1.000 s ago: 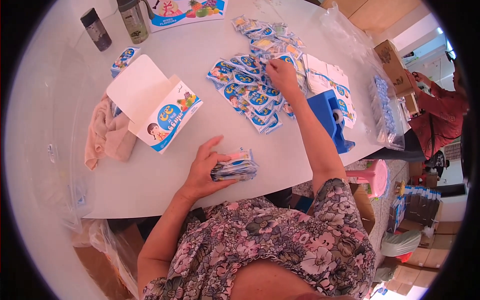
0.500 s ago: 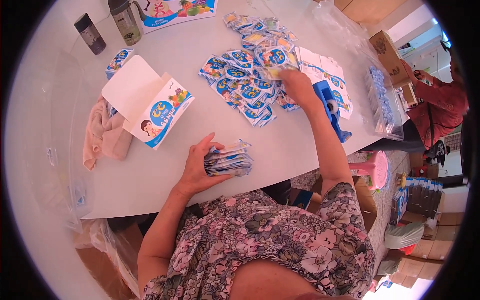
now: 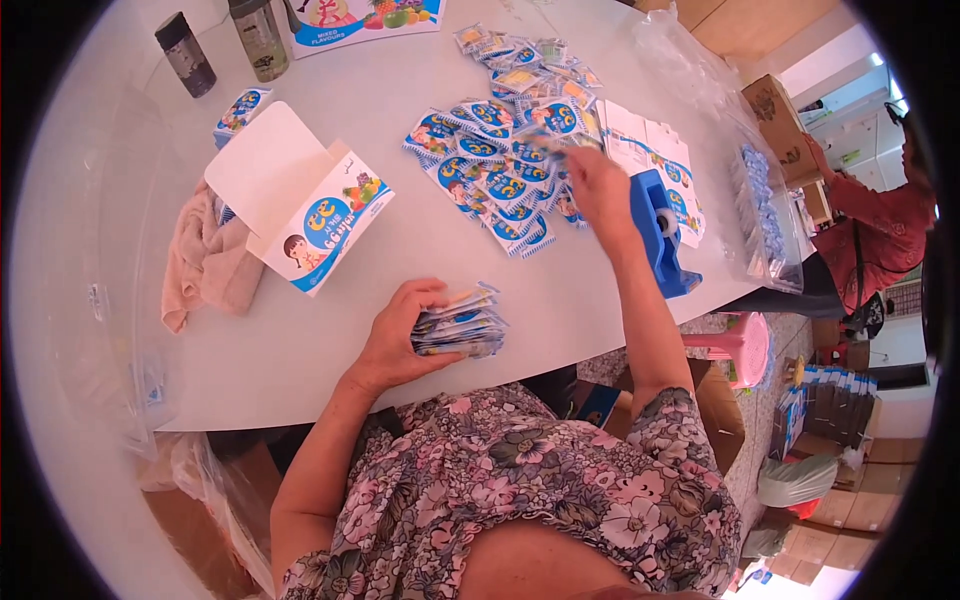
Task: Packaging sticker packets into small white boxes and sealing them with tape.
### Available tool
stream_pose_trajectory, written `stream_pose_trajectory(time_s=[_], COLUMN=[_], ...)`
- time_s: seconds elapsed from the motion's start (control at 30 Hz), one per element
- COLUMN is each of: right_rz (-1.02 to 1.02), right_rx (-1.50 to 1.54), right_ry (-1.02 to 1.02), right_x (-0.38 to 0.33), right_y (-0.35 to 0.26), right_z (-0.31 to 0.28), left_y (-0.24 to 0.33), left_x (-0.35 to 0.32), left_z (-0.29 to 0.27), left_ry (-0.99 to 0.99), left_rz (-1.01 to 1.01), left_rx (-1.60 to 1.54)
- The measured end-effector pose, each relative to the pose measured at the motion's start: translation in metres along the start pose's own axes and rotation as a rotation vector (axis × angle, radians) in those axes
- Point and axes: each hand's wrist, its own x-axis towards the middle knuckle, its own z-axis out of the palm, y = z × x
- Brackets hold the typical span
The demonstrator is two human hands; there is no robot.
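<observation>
Blue sachet stack in left grip, right grip on spread sachets

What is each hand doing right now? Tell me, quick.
Left hand: closed on a stack of small blue-and-white sachets.
Right hand: blurred over the spread blue-and-white sachets; grip cannot be told.

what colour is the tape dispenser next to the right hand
Blue: the tape dispenser beside the right hand shows plainly in the head view.

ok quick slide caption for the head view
Left hand holds a stack of sachets on the white table; right hand reaches into loose sachets.
</observation>
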Motion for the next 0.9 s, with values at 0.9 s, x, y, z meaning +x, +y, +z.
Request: stream_pose_trajectory(time_s=[0.9], right_rz=[-0.424], right_rx=[0.307], right_ry=[-0.270], right_x=[-0.009], right_y=[-0.039], right_z=[0.033], left_y=[-0.007], left_x=[0.000], left_z=[-0.001], left_ry=[-0.037], left_rz=[0.041], left_rx=[-0.018])
